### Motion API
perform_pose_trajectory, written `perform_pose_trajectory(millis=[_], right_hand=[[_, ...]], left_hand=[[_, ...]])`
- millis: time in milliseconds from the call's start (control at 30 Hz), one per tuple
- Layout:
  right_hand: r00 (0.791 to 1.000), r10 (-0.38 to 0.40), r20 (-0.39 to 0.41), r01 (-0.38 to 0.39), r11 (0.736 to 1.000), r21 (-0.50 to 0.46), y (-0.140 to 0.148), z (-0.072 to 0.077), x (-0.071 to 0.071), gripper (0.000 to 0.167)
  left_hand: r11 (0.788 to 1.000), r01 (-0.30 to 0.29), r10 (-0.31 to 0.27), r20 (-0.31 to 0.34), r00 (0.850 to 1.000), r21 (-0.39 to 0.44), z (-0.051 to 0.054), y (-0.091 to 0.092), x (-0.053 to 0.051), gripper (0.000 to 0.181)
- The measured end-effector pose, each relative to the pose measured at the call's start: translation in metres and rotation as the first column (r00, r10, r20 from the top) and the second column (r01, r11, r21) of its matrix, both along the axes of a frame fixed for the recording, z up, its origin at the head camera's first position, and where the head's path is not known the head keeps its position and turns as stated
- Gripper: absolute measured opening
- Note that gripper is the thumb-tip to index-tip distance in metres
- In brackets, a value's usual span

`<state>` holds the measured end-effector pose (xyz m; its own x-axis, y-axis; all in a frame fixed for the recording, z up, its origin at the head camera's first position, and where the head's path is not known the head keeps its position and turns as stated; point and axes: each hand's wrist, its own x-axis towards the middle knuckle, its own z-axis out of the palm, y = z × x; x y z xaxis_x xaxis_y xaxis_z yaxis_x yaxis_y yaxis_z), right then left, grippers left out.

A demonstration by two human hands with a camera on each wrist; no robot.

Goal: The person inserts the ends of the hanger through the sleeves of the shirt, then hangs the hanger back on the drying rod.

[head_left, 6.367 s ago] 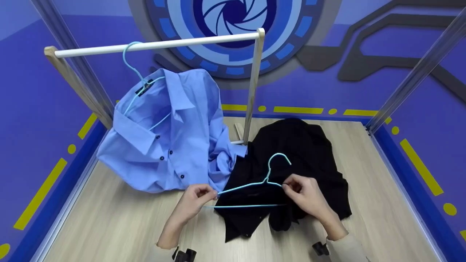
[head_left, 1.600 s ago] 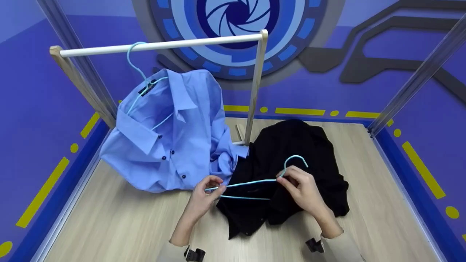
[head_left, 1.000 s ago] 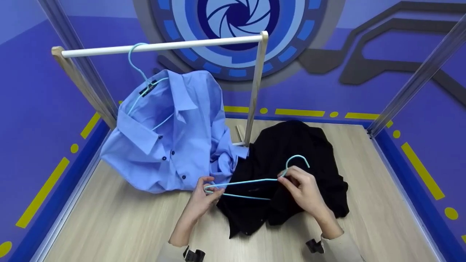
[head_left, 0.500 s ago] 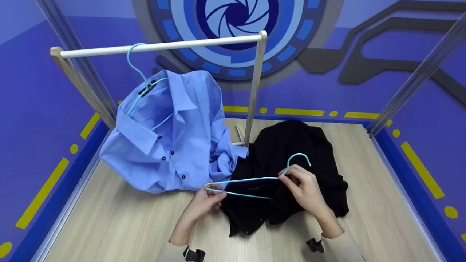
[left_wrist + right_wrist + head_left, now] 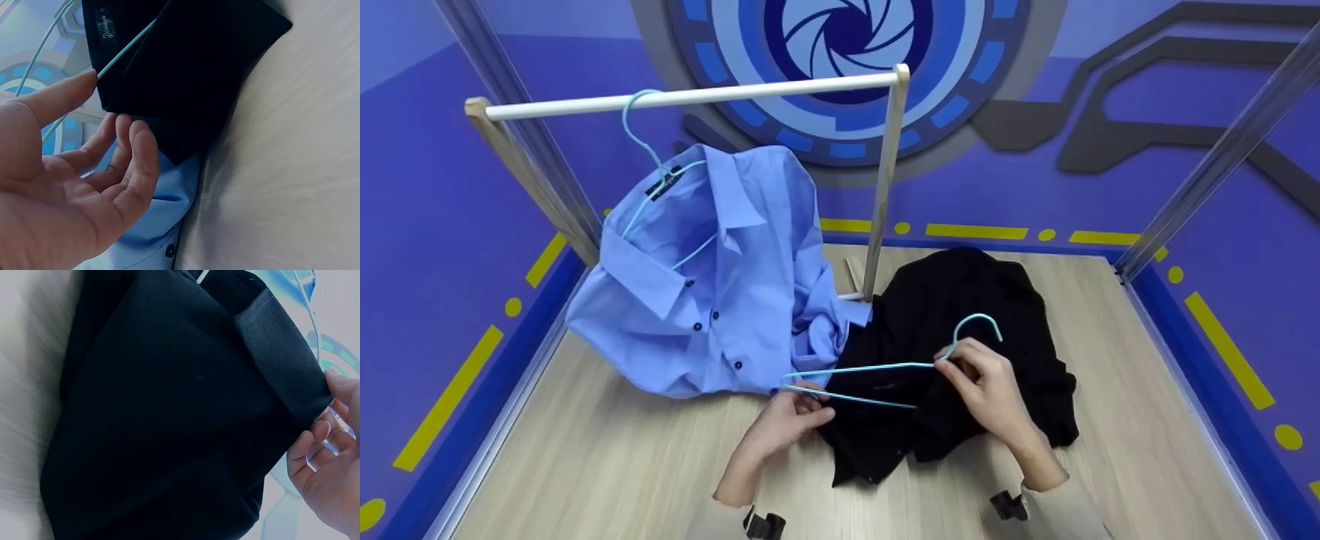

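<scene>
A light-blue wire clothes hanger (image 5: 870, 367) is held over a black shirt (image 5: 982, 292) that lies bunched on the table. My right hand (image 5: 988, 386) pinches the hanger beside the base of its hook, together with the shirt's collar edge, as the right wrist view shows. The hanger's right end is hidden in the black cloth; its left end sticks out free. Just below that end is my left hand (image 5: 784, 427), fingers loosely bent. In the left wrist view its thumb lies by the hanger wire (image 5: 125, 50) and its fingertips meet the collar's edge, with a gap between.
A blue shirt (image 5: 765, 300) hangs on another hanger from a rack's white bar (image 5: 780, 90), at the left. Its lower part spreads beside the black shirt. Behind stands a purple wall (image 5: 997, 187) with yellow marks; metal posts (image 5: 1222, 150) rise at the corners.
Earlier both hands held the hanger's arms; since then my right hand has shifted to the hook's base and the right end has gone into the shirt. My left hand has let go and dropped lower.
</scene>
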<state>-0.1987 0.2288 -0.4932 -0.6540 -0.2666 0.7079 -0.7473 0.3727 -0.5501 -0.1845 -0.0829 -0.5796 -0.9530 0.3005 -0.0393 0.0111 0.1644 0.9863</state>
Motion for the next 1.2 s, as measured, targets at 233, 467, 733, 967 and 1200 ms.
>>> perform_pose_trajectory(millis=[233, 467, 733, 967, 1200], right_hand=[[1.000, -0.001, 0.001, 0.001, 1.000, -0.003, -0.001, 0.001, 0.001, 0.007], [1.000, 0.026, -0.016, -0.026, 0.999, -0.025, -0.001, -0.006, -0.002, 0.007], [0.999, 0.046, -0.003, -0.046, 0.999, -0.023, 0.003, -0.015, -0.005, 0.008], [0.999, 0.045, 0.013, -0.045, 0.999, -0.022, 0.001, -0.012, -0.003, 0.013], [0.999, 0.032, 0.018, -0.032, 0.999, -0.002, 0.011, -0.033, -0.015, 0.009]], left_hand=[[0.991, -0.003, -0.005, -0.062, 0.998, -0.131, -0.002, 0.001, 0.004, 0.026], [0.984, 0.017, -0.034, -0.091, 0.995, -0.176, -0.005, 0.002, 0.005, 0.024], [0.976, -0.018, -0.016, -0.153, 0.988, -0.216, -0.003, 0.001, 0.006, 0.015], [0.972, -0.067, 0.035, -0.142, 0.989, -0.227, -0.005, 0.000, 0.005, 0.010], [0.976, -0.117, 0.091, -0.145, 0.985, -0.186, -0.003, 0.000, 0.000, 0.012]])
